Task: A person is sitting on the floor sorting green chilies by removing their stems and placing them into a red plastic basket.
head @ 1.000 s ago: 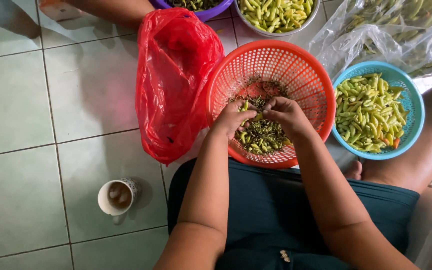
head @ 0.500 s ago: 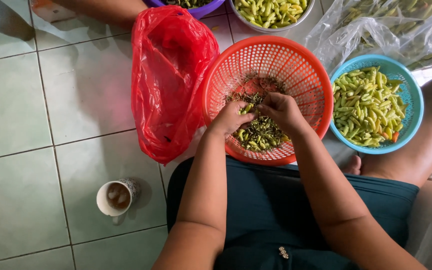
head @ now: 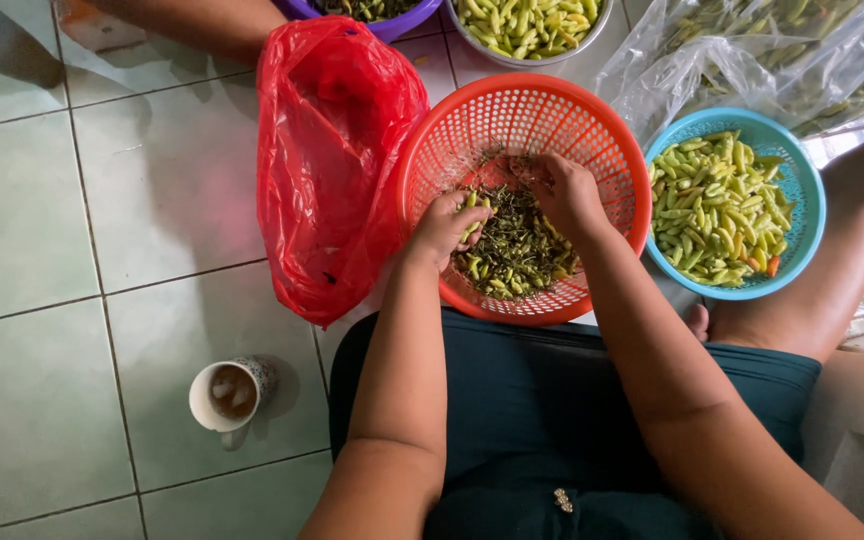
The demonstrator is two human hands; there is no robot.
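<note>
An orange perforated basket (head: 592, 120) rests on the tiled floor in front of my lap. It holds a heap of green chilli peppers and dark stems (head: 517, 255). My left hand (head: 447, 225) is inside the basket at its left side, fingers closed around a few green chillies. My right hand (head: 564, 190) reaches into the upper middle of the heap, fingers curled and pinching at the chillies there. The two hands are a short gap apart over the pile.
A red plastic bag (head: 337, 150) lies left of the basket. A blue basket (head: 802, 190) of green chillies sits to the right. A metal bowl (head: 527, 30) of chillies, a purple bowl (head: 397, 25) and clear bags (head: 752, 50) lie beyond. A white cup (head: 227, 395) stands lower left.
My hands have drawn apart slightly: the right hand shifted up into the heap and the left stayed at the basket's left side with chillies in its fingers.
</note>
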